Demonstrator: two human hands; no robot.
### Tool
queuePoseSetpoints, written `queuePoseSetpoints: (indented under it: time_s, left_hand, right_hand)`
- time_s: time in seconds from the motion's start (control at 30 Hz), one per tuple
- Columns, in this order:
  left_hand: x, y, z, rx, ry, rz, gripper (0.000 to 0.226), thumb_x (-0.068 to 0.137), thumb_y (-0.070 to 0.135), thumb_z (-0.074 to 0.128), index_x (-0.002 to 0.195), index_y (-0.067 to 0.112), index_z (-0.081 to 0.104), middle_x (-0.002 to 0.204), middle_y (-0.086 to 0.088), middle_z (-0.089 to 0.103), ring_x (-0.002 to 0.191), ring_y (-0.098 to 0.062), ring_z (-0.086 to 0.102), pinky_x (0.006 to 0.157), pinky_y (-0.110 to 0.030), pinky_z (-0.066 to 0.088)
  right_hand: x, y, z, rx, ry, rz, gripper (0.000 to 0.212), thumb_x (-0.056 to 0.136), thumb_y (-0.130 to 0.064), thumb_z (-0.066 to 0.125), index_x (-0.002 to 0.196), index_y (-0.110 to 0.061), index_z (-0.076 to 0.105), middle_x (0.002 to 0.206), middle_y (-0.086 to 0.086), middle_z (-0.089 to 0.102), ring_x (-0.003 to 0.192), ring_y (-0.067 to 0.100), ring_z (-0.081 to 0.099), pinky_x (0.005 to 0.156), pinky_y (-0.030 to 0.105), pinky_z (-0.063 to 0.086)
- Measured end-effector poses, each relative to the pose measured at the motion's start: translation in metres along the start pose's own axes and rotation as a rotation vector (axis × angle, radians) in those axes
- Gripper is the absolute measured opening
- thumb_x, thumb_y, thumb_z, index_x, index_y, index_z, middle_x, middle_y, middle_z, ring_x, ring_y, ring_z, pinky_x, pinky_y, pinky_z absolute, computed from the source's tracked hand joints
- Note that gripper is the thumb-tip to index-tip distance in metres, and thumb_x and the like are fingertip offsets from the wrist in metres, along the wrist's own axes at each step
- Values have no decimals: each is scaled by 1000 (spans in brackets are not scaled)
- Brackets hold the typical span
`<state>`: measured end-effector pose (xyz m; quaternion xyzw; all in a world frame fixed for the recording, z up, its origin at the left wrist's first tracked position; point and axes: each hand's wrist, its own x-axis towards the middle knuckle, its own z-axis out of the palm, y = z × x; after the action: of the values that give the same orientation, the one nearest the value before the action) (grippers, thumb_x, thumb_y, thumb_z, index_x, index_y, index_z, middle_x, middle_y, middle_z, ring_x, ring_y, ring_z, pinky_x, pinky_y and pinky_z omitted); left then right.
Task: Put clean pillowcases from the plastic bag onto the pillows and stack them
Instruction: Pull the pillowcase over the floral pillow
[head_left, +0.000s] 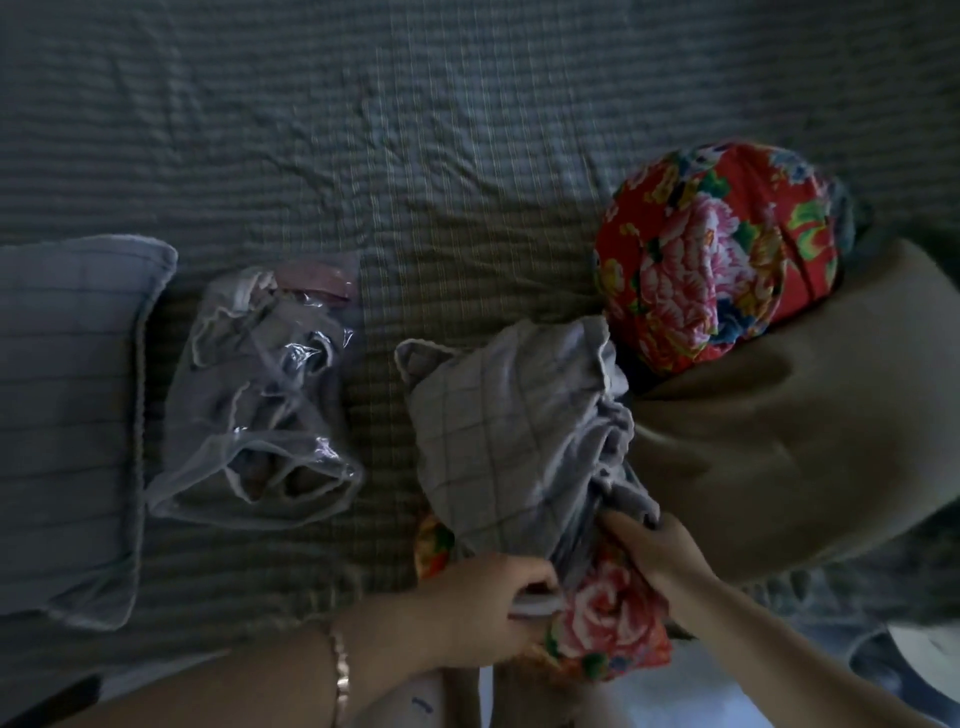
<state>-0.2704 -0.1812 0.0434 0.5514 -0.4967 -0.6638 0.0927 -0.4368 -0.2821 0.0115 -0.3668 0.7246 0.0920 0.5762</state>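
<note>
A red floral pillow lies at the bed's near edge, mostly inside a grey checked pillowcase. My left hand grips the pillowcase's open hem at the pillow's near end. My right hand pinches the bunched grey fabric on the right side. A clear plastic bag with folded grey cloth inside lies to the left. Further left rests a pillow in a grey striped pillowcase. A second red floral pillow sits bare at the right.
Everything lies on a bed with a grey quilted cover. A large brown pillow leans at the right, under the bare floral pillow. The floor shows at the bottom right.
</note>
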Motion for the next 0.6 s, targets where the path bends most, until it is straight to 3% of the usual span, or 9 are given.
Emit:
queuePoseSetpoints:
  time_s: [0.07, 0.13, 0.2, 0.23, 0.3, 0.37, 0.47, 0.53, 0.6]
  left_hand:
    - [9, -10, 9, -49, 139, -36, 12, 92, 16, 53, 79, 15, 54, 67, 4, 44, 65, -14, 44, 56, -25, 26]
    - [21, -6, 16, -103, 317, -3, 7, 90, 16, 55, 85, 15, 58, 69, 6, 49, 63, -6, 46, 56, -20, 30]
    - [35, 12, 25, -93, 331, 99, 4, 89, 12, 54, 90, 13, 57, 73, 6, 49, 67, -8, 46, 59, -17, 34]
    - [39, 20, 32, -55, 316, 120, 3, 90, 10, 52, 90, 12, 53, 73, 6, 45, 69, -11, 44, 61, -20, 35]
    - [43, 18, 44, 52, 366, 76, 7, 91, 8, 48, 90, 14, 46, 80, 1, 48, 78, -18, 48, 70, -27, 37]
    - [44, -6, 45, 180, 478, -76, 11, 93, 12, 44, 103, 14, 48, 101, -5, 57, 92, -22, 55, 77, -32, 43]
    - [46, -54, 34, 424, 597, -377, 24, 93, 13, 42, 117, 16, 43, 121, -6, 50, 102, -24, 57, 80, -34, 46]
    - [50, -77, 23, 560, 648, -511, 28, 93, 13, 41, 121, 15, 42, 124, -5, 47, 104, -24, 55, 78, -34, 45]
    - [54, -94, 12, 683, 624, -520, 27, 90, 12, 46, 116, 15, 50, 122, -3, 49, 107, -24, 52, 81, -34, 40]
  right_hand:
    - [-5, 18, -6, -355, -69, -84, 52, 79, -43, 65, 114, -13, 41, 112, 10, 49, 98, 23, 52, 88, 37, 45]
    - [-3, 30, -1, -736, -136, -198, 88, 72, -50, 63, 141, -21, 17, 139, 9, 26, 132, 30, 27, 107, 41, 29]
    - [1, 29, 11, -973, -108, -424, 87, 76, -51, 54, 145, -22, 10, 147, 0, 15, 142, 28, 9, 114, 40, 13]
    - [5, 27, 15, -916, -25, -544, 68, 80, -46, 49, 138, -18, 28, 140, -1, 28, 137, 27, 21, 110, 37, 21]
    - [16, 17, 10, -666, 193, -638, 13, 82, -25, 50, 94, -22, 52, 108, -1, 56, 103, 21, 51, 80, 30, 40]
    - [32, 9, -11, -655, 241, -643, 16, 79, -6, 54, 74, -21, 52, 83, -1, 60, 80, 19, 52, 61, 31, 36]
    - [48, 18, -42, -1016, 182, -836, 22, 63, 3, 68, 62, -14, 53, 59, -8, 45, 58, 19, 47, 44, 25, 28]
    - [49, 24, -50, -1166, 114, -921, 38, 39, 6, 82, 54, -14, 53, 48, -8, 45, 39, 19, 45, 37, 13, 15]
    - [56, 25, -54, -1242, 164, -952, 43, 29, 4, 85, 57, -13, 57, 46, -3, 52, 32, 18, 48, 32, 16, 20]
